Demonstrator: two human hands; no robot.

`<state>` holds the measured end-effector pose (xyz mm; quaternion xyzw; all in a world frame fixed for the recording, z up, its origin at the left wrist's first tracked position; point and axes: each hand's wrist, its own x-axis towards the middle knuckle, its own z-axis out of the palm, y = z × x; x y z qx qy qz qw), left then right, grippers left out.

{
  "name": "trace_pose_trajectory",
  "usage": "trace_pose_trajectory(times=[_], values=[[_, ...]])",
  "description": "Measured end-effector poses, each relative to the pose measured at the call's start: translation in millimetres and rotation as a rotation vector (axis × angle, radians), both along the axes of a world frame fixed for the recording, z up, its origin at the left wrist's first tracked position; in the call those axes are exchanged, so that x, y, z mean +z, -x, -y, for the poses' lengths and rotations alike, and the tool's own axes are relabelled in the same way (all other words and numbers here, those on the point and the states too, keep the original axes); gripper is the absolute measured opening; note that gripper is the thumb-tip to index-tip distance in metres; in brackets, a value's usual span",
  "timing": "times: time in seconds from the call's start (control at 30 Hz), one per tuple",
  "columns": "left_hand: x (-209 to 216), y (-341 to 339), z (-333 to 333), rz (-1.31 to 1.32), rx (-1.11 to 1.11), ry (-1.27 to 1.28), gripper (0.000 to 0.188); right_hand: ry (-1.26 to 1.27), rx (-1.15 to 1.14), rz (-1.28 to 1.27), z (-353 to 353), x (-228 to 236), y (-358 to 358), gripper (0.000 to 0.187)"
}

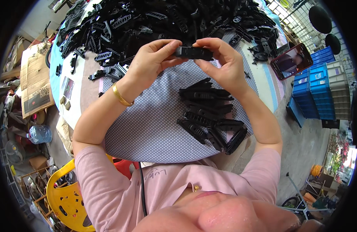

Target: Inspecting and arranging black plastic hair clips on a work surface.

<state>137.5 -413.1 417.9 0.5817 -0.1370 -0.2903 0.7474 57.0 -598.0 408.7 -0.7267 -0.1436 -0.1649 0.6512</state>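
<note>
A short black plastic part (194,52) is held level between my two hands, above the far side of the patterned cloth. My left hand (157,58) pinches its left end between thumb and fingers. At the other end, my right hand (223,60) grips it the same way. Its exact kind cannot be made out. Just nearer than my right hand lies a loose group of longer black plastic pieces (203,116) with ribbed, slotted faces. Beyond both hands spreads a large heap of similar black parts (147,23), some ladder-like.
The round table wears a grey dotted cloth (143,135). A phone (291,62) stands at the right edge. Blue crates (319,91) are stacked on the floor to the right. On the left are a cardboard box (35,79), a water jug (41,134) and a yellow chair (66,193).
</note>
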Motion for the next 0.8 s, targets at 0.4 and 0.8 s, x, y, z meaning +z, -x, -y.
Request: trace_pose_trajectory(times=[0.4,0.8], values=[[-6,9,-3,-0.005,-0.086,0.035,0.04,0.664,-0.217,0.432,-4,-1,-1,0.036],[-3,13,-4,0.731,-0.069,-0.26,0.035,0.615,-0.122,-0.007,2,6,5,0.043]])
